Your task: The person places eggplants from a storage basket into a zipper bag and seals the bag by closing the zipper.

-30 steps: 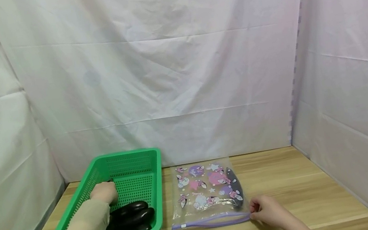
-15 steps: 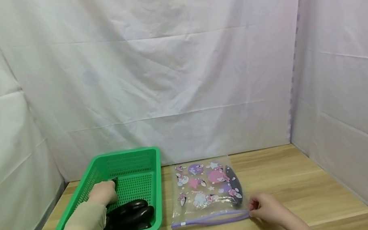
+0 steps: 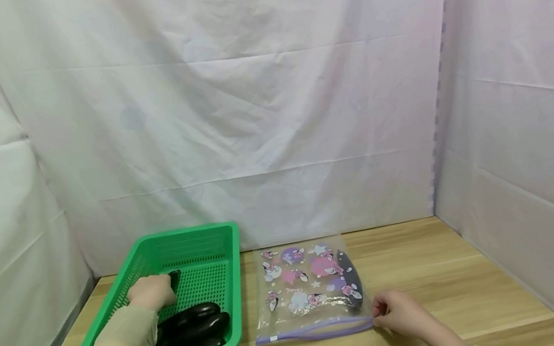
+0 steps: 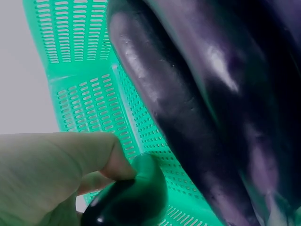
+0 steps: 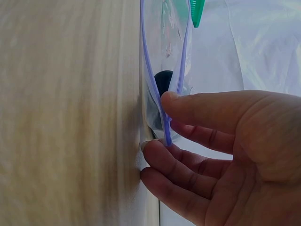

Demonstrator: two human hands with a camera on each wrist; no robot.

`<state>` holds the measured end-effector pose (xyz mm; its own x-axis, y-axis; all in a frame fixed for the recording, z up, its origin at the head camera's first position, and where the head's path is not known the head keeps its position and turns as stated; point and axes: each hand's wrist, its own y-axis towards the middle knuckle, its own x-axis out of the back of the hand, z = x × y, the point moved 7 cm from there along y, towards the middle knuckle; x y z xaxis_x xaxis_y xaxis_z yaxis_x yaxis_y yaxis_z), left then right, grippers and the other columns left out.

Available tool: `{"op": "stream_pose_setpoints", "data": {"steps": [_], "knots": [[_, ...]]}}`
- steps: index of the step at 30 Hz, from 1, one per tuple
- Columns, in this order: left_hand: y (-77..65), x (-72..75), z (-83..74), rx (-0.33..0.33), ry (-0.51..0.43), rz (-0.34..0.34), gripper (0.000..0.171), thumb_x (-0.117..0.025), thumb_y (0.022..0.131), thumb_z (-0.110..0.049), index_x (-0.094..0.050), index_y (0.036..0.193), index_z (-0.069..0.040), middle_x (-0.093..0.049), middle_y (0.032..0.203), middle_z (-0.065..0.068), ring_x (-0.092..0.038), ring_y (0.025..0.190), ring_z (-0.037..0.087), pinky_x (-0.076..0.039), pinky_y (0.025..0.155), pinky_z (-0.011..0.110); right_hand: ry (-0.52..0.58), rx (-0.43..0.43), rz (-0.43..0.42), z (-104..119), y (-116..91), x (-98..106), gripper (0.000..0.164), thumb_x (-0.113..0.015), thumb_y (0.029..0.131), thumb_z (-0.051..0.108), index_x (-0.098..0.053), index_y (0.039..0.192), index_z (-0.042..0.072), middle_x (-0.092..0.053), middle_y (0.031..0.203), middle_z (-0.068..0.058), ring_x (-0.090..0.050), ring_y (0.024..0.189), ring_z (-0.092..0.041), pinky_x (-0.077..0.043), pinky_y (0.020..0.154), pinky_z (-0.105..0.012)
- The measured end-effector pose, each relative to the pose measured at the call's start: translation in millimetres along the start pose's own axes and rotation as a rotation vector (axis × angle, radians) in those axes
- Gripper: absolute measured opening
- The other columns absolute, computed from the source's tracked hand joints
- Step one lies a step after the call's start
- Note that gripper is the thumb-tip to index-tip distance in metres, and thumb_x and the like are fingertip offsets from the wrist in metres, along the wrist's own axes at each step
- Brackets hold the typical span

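Inside the green basket (image 3: 244, 278), my left hand (image 3: 152, 292) grips a dark eggplant (image 4: 129, 200); its stem end pokes out beyond the fingers in the head view. Several glossy eggplants (image 3: 193, 330) lie side by side in the near part of the basket. To the right, a clear printed zip bag (image 3: 297, 290) lies flat with its purple zip mouth parted. One eggplant (image 3: 350, 277) is inside, along the bag's right side. My right hand (image 3: 399, 315) pinches the right corner of the zip edge between thumb and fingers, as the right wrist view shows.
A wooden table (image 3: 415, 260) carries the basket and the bag. White cloth (image 3: 244, 111) hangs behind and on both sides. The zip's white slider (image 3: 274, 338) sits near the left end of the bag's mouth.
A little more of the gripped eggplant's stem end shows beyond my left hand, which stays in the basket. The whole head view shifts slightly. My right hand keeps its pinch on the bag corner.
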<state>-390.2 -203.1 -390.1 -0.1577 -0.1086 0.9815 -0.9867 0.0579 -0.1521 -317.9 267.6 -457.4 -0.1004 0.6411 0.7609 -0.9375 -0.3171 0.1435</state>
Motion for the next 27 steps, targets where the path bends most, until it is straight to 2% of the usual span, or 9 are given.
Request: {"op": "stream_pose_setpoints", "data": {"steps": [4, 10, 13, 16, 22, 27], "knots": [[0.2, 2.2, 0.3, 0.006, -0.025, -0.021, 0.038, -0.059, 0.092, -0.011, -0.057, 0.125, 0.007, -0.060, 0.101, 0.025, -0.049, 0.068, 0.028, -0.039, 0.054, 0.038, -0.004, -0.002, -0.007, -0.1, -0.4, -0.2, 0.016, -0.074, 0.073, 0.002, -0.060, 0.073, 0.010, -0.054, 0.068, 0.004, -0.048, 0.057, -0.009, -0.043, 0.052, -0.026], [-3.1, 6.0, -2.2, -0.022, -0.053, -0.045, 0.007, -0.059, 0.091, -0.007, -0.063, 0.093, -0.001, -0.054, 0.075, 0.011, -0.047, 0.064, 0.026, -0.037, 0.053, 0.036, 0.005, -0.011, -0.005, 0.8, -1.3, 0.7, 0.015, -0.074, 0.073, 0.002, -0.061, 0.074, 0.010, -0.054, 0.069, 0.003, -0.049, 0.058, -0.010, -0.043, 0.052, -0.026], [-4.7, 6.5, -2.5, -0.035, -0.064, -0.048, 0.005, -0.058, 0.091, -0.005, -0.061, 0.087, -0.003, -0.052, 0.071, 0.010, -0.046, 0.063, 0.025, -0.036, 0.053, 0.036, 0.009, -0.022, -0.002, 0.7, -1.5, 1.4, 0.015, -0.074, 0.073, 0.002, -0.061, 0.074, 0.009, -0.055, 0.070, 0.002, -0.049, 0.058, -0.011, -0.043, 0.053, -0.026], [-5.2, 7.6, -2.4, -0.048, -0.066, -0.053, 0.007, -0.058, 0.091, -0.004, -0.063, 0.094, 0.000, -0.055, 0.075, 0.012, -0.046, 0.064, 0.026, -0.036, 0.054, 0.036, 0.018, -0.026, 0.000, 1.3, -1.3, 2.4, 0.015, -0.074, 0.074, 0.001, -0.061, 0.075, 0.008, -0.055, 0.070, 0.001, -0.049, 0.058, -0.011, -0.043, 0.052, -0.025], [-5.0, 8.7, -2.0, -0.059, -0.066, -0.052, 0.031, -0.058, 0.090, -0.002, -0.060, 0.120, 0.008, -0.061, 0.102, 0.026, -0.049, 0.071, 0.028, -0.038, 0.056, 0.038, 0.032, -0.032, 0.008, 2.4, -2.2, 2.8, 0.015, -0.074, 0.075, 0.000, -0.060, 0.075, 0.007, -0.055, 0.070, 0.000, -0.050, 0.055, -0.011, -0.044, 0.049, -0.025], [-7.7, 8.3, -2.2, -0.059, -0.079, -0.043, 0.033, -0.057, 0.090, -0.001, -0.058, 0.122, 0.009, -0.058, 0.110, 0.031, -0.049, 0.072, 0.029, -0.037, 0.055, 0.037, -0.002, -0.025, 0.005, 2.2, -2.7, 2.2, 0.016, -0.075, 0.074, 0.002, -0.060, 0.074, 0.010, -0.055, 0.069, 0.002, -0.050, 0.056, -0.011, -0.043, 0.051, -0.026]]}}
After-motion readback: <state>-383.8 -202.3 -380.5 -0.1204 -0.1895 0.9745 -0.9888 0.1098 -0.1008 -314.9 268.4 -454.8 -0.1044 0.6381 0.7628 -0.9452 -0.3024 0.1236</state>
